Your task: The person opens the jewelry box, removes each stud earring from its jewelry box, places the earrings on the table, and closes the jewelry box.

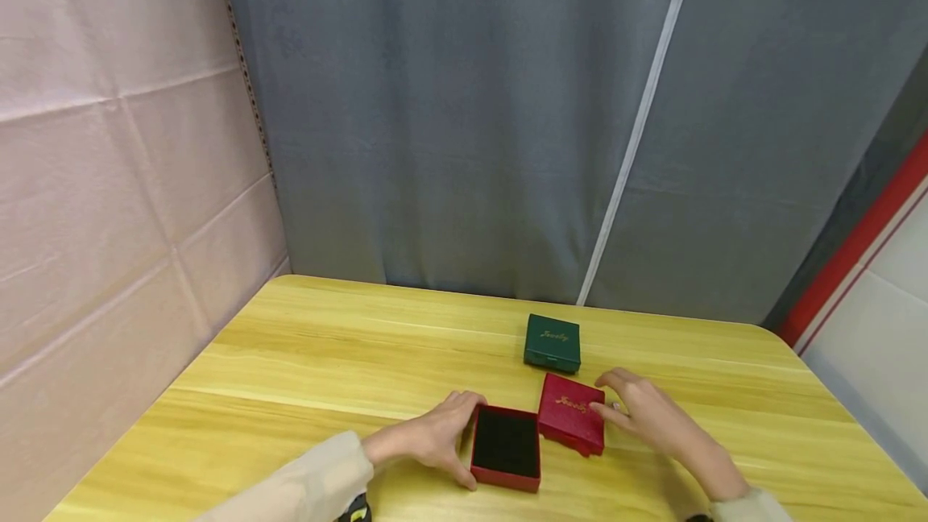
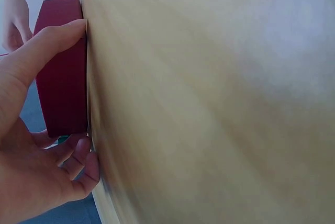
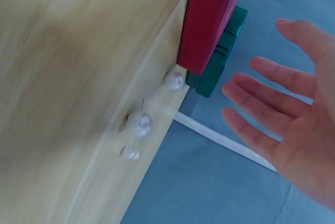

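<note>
My left hand [image 1: 438, 433] holds a small open red box [image 1: 505, 480] with a black lining, thumb at its near left corner and fingers at the far one. In the left wrist view the thumb [image 2: 57, 38] lies along the box's red side wall. My right hand [image 1: 644, 412] is beside a crimson jewelry box [image 1: 561, 417] with gold lettering, which stands right against the open box. Its fingers are spread and relaxed in the right wrist view, holding nothing. Several white pearl pieces [image 3: 140, 123] with thin stems lie on the table near that hand.
Behind the crimson box sits a closed green jewelry box [image 1: 553, 341] with gold lettering. Everything lies on a yellowish wood-grain table [image 1: 326, 353]. A grey curtain [image 1: 449, 119] hangs along its back edge, and a pale pink covering [image 1: 109, 184] is at the left.
</note>
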Demonstrator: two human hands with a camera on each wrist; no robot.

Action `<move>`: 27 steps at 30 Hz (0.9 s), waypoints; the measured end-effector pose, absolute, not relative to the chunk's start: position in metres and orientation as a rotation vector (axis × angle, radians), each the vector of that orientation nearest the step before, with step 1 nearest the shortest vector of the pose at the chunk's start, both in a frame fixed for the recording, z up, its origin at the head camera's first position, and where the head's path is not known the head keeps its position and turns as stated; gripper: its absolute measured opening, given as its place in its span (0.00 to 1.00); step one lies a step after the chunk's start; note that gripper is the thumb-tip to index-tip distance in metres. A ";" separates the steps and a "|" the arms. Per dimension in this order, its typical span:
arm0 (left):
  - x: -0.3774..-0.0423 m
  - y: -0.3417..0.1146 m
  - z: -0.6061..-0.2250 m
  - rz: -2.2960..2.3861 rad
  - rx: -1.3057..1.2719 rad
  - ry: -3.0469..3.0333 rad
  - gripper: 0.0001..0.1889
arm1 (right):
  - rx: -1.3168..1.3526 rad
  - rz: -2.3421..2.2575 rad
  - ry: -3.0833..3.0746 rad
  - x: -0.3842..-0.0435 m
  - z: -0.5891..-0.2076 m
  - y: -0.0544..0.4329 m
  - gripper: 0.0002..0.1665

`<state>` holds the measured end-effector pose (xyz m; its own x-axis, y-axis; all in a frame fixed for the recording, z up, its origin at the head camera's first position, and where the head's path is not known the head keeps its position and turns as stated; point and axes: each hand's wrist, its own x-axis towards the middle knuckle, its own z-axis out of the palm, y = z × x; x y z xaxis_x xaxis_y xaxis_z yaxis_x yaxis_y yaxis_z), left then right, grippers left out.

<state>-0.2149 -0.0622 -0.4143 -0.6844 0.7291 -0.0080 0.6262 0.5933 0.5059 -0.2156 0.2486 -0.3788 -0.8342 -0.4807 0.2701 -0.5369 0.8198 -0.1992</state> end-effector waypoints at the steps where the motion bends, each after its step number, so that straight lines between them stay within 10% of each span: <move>1: -0.215 -0.062 -0.414 0.705 1.127 2.605 0.48 | 0.805 0.400 -2.794 -0.216 -0.380 0.247 0.16; 17: -0.215 -0.063 -0.413 0.704 1.130 2.587 0.48 | 0.639 0.469 -3.098 -0.215 -0.389 0.229 0.52; 27: -0.215 -0.063 -0.413 0.705 1.122 2.593 0.48 | 0.694 0.466 -3.112 -0.213 -0.393 0.227 0.58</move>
